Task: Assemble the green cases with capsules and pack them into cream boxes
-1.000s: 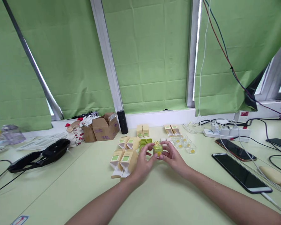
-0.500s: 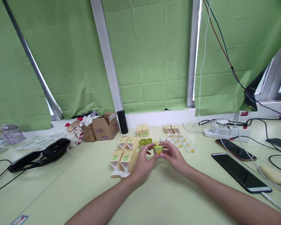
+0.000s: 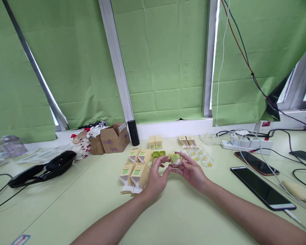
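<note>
Over the table in front of me is a small green case with a clear part and a yellow top. My right hand grips it from the right, fingers behind and thumb in front. At its left edge, the curled fingers and thumb of my left hand pinch it too. Several green cases stand just beyond my left hand. To the right, beyond my right hand, sit several clear plastic covers with yellow marks. Open cream paper boxes with green labels stand beside my left hand.
More cream boxes stand farther back and back right. A cardboard carton and a black cylinder are along the wall. Phones, cables and a power strip lie right; a black strapped device lies left.
The green case has moved slightly right and tilted, now showing its clear side. My right hand has turned and shifted a little right; its fingers have moved around the case.
</note>
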Action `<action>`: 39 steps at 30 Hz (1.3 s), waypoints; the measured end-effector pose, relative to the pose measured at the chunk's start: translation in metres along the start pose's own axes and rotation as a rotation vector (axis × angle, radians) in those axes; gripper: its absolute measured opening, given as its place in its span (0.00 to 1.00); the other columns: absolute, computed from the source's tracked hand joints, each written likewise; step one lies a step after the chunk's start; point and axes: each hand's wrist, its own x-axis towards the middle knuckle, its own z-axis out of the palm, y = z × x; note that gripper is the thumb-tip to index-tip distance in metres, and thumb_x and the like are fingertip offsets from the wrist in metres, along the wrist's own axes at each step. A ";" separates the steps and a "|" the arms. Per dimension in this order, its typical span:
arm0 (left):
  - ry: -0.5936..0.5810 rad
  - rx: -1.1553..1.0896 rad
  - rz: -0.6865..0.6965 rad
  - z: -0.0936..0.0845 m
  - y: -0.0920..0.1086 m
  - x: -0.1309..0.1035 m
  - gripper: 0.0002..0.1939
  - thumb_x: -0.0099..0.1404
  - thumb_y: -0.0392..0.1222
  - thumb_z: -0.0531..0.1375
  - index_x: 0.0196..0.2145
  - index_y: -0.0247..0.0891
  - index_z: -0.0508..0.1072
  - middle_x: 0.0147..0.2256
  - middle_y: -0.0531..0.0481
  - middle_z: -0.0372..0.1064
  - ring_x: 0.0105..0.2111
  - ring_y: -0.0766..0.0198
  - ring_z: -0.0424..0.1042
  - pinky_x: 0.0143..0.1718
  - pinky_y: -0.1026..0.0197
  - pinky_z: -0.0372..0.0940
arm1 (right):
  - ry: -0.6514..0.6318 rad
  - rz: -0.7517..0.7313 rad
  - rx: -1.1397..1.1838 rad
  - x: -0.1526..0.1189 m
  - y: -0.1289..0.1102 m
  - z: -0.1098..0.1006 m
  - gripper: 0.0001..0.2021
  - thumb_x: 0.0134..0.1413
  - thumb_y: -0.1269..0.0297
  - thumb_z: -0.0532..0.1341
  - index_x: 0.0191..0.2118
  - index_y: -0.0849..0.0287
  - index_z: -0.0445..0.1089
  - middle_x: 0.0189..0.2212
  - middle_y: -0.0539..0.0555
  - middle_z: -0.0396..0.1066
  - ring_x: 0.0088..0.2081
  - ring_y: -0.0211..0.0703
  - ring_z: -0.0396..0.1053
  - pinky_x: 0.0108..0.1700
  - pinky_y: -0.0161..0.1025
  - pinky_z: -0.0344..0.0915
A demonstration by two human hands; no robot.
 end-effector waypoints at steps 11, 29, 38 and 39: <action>-0.046 -0.051 -0.011 0.000 0.003 -0.003 0.15 0.73 0.47 0.64 0.55 0.43 0.75 0.52 0.42 0.79 0.54 0.51 0.77 0.56 0.49 0.67 | 0.038 0.078 0.137 0.006 0.010 -0.016 0.18 0.58 0.60 0.69 0.52 0.51 0.68 0.41 0.57 0.84 0.45 0.59 0.84 0.59 0.65 0.71; -0.064 -0.236 -0.160 0.002 -0.006 0.002 0.32 0.66 0.57 0.69 0.61 0.40 0.69 0.57 0.36 0.73 0.58 0.47 0.72 0.56 0.49 0.67 | 0.110 -0.070 -0.064 -0.002 0.000 0.001 0.29 0.46 0.58 0.80 0.54 0.50 0.74 0.42 0.54 0.79 0.41 0.48 0.76 0.41 0.46 0.74; -0.103 -0.313 -0.165 0.001 -0.007 0.007 0.33 0.60 0.52 0.74 0.59 0.40 0.71 0.59 0.37 0.73 0.57 0.47 0.73 0.54 0.50 0.68 | 0.106 -0.162 -0.293 0.001 0.004 -0.002 0.38 0.37 0.62 0.82 0.57 0.47 0.70 0.47 0.55 0.78 0.51 0.53 0.73 0.47 0.47 0.74; -0.104 -0.316 -0.165 0.000 -0.007 0.007 0.33 0.59 0.50 0.75 0.59 0.40 0.72 0.61 0.37 0.72 0.58 0.47 0.73 0.54 0.50 0.68 | 0.105 -0.158 -0.298 0.001 0.005 -0.002 0.38 0.37 0.63 0.82 0.57 0.47 0.70 0.47 0.55 0.78 0.53 0.54 0.72 0.47 0.47 0.74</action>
